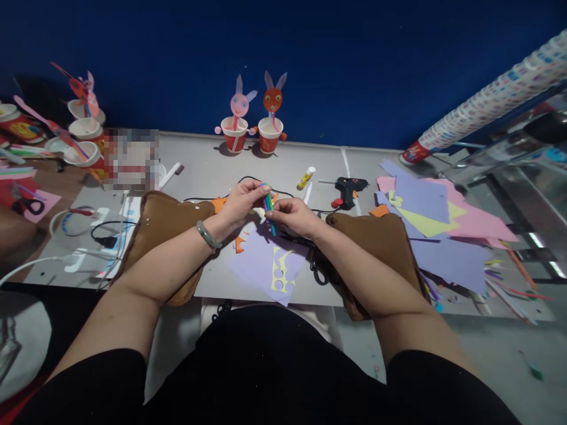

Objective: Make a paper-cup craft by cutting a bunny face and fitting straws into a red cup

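Evidently the table (190,156) has brown cushions (162,227) along its front edge, hemming in low movement. Between them a lilac sheet (250,265) meets that edge. Over its far end the left hand (243,203) and right hand (296,217) hold slim, apparently plastic straws (269,203) in narrow fingertip pinches; a cut yellow scrap (277,260) lies nearer. Likely light, slick and easily creased, the straws want a gentle grip near each end.
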Available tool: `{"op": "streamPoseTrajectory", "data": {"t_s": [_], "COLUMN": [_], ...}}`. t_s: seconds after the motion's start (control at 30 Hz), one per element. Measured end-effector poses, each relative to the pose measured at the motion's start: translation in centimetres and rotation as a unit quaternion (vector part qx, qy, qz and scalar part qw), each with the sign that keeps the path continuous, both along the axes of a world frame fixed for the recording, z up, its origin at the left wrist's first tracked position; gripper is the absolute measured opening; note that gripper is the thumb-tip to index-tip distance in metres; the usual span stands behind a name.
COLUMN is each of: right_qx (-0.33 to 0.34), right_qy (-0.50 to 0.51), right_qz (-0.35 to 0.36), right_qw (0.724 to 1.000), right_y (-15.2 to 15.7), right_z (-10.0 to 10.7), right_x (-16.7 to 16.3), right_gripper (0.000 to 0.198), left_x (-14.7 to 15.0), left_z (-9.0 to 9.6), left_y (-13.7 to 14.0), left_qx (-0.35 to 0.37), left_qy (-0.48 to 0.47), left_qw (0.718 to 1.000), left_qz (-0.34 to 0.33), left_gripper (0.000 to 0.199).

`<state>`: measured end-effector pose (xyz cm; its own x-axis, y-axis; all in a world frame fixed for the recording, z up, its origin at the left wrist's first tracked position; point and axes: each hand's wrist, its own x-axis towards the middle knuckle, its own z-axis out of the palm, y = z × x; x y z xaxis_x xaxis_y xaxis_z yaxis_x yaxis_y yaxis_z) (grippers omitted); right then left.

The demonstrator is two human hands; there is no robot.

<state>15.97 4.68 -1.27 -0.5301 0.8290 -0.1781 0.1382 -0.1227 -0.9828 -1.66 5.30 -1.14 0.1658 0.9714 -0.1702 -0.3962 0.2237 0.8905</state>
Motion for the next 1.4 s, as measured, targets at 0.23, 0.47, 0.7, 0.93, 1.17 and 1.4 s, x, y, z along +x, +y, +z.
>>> {"op": "streamPoseTrajectory", "data": {"t_s": [0.23,0.47,0.7,0.93,1.17,1.4], "right_qx": [0.006,0.011,0.014,0.037,0.038,0.209], "right_qy": [0.018,0.012,0.048,0.038,0.020,-0.146], "right_qz": [0.017,0.031,0.015,0.032,0.023,0.036], "right_qw": [1.000,0.999,0.999,0.998,0.999,0.966], "right_y": [-0.1,-0.2,0.0,-0.3,-0.3,-0.8], "right_z": [0.2,0.2,-0.4,-1.1,-1.3,1.5], "right_x": [0.2,0.5,0.5,0.2,0.0,1.2], "right_gripper": [0.050,0.050,0.042,0.043,0.044,0.034], "left_x": [0.0,0.1,0.2,0.6,0.4,0.1], "left_z": [-0.2,-0.4,-0.3,-0.1,-0.3,0.3], "left_y": [0.0,-0.1,0.0,-1.0,-0.9,-1.1], "left_qx": [0.017,0.049,0.017,0.025,0.031,0.015], "left_qy": [0.011,0.027,0.002,0.005,0.012,0.053], "left_qw": [1.000,0.998,1.000,0.998,0.998,0.998], "left_qz": [0.006,0.013,-0.017,-0.060,-0.049,-0.025], "left_gripper": [0.035,0.043,0.054,0.047,0.057,0.045]}}
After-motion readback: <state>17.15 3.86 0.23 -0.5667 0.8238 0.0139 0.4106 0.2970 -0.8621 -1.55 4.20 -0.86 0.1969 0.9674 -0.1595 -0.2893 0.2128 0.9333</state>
